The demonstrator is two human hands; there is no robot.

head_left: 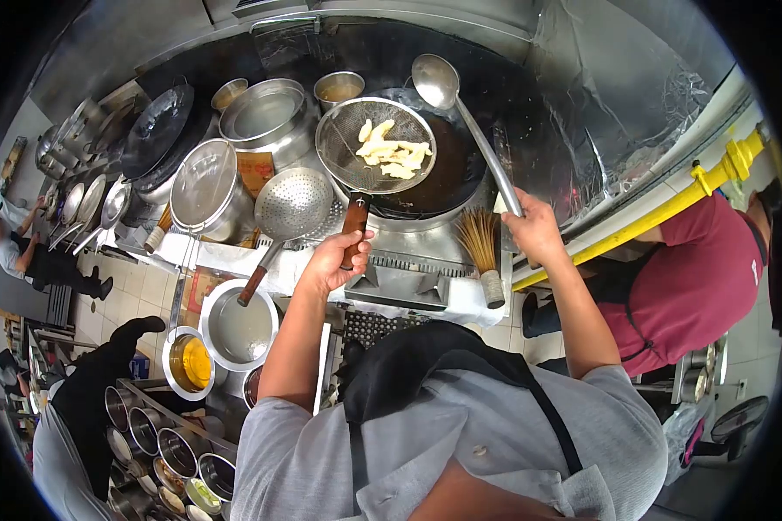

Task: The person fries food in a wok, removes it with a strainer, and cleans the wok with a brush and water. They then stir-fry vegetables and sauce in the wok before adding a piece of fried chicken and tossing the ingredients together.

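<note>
metal, both: left hand grips one strainer, right hand grips one ladle.

1. ladle: smooth, shiny metal.
2. strainer: fine metal mesh; its grip glossy reddish-brown, wood-like.
3. skimmer: pierced grey metal, softly shiny.
4. brush: rough, straw-like bristles.
5. wall covering: crinkled, glossy, foil-like.
6. pipe: glossy yellow.
7. shirt: matt grey cloth.
8. apron: matt black cloth.
</note>
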